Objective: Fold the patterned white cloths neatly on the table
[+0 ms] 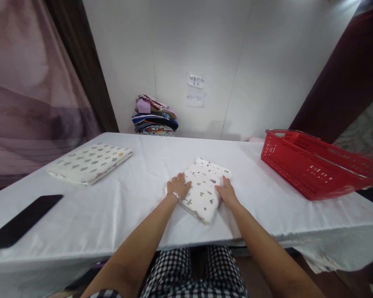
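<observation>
Looks like a back room of a small textile or laundry shop — a long tabletop (118, 215) is wearing a plain white cover, folded patterned cloths (90, 163) are lying on it, a red shopping basket (317, 165) is sitting at one end, and a stack of folded fabrics (154, 116) is leaning against a bare wall under handwritten paper labels (195, 93).

The red basket (317, 167) is cut off at the right edge.
</observation>
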### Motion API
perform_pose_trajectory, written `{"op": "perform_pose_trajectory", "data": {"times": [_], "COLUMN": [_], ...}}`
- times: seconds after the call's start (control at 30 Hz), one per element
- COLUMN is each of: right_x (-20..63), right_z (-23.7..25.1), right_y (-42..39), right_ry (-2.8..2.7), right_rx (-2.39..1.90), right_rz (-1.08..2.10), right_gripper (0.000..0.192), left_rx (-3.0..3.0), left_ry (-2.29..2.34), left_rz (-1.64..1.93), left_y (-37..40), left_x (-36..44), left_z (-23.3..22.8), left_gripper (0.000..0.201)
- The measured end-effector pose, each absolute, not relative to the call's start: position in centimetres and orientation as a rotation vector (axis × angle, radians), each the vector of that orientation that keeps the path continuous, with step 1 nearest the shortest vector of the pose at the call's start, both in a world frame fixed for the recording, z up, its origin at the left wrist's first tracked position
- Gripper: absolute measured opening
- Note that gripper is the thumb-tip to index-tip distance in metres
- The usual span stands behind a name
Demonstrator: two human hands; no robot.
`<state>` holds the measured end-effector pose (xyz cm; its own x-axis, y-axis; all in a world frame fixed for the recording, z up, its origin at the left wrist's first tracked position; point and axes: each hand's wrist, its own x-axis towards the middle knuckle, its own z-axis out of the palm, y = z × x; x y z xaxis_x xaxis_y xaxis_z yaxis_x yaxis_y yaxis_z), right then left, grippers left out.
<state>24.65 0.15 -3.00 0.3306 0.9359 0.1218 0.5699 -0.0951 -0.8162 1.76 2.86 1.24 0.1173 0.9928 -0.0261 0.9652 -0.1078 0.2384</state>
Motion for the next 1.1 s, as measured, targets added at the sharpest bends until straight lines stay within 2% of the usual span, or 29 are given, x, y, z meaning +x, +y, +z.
{"op": "perform_pose_trajectory", "data": {"times": [0.17,0.3,0.47,0.6,0.73,1.1], "right_x": [25.1,25.1,20.8,17.7,16.3,12.9], "right_z": [0.3,1.9,1.8,0.9,0.1,-0.9], "right_y": [4.8,6.0,0.8,-4.7,-7.0,-7.4], "right_ry": [-1.548,-1.763,-2.184,-2.552,-2.573,-2.512], "right_rx": [-1.864,-1.929,-1.745,-1.433,-1.349,-1.286], "right_rz": [0.487,0.430,0.299,0.321,0.235,0.129], "right_gripper": [0.069,0.057,0.047,0.054,0.057,0.059], "left_rx": [2.025,2.084,2.080,2.083,1.937,1.648], "left_ry": [1.944,1.842,1.879,1.898,1.883,1.989], "left_rz": [0.089,0.257,0.489,0.543,0.620,0.601], "left_y": [-0.2,-1.8,-2.2,-2.1,-1.0,5.6], "left_x": [2.3,1.3,-0.2,-0.5,-0.5,0.8], "left_z": [2.2,1.7,0.7,0.4,0.4,1.0], "left_gripper": [0.071,0.059,0.045,0.038,0.031,0.038]}}
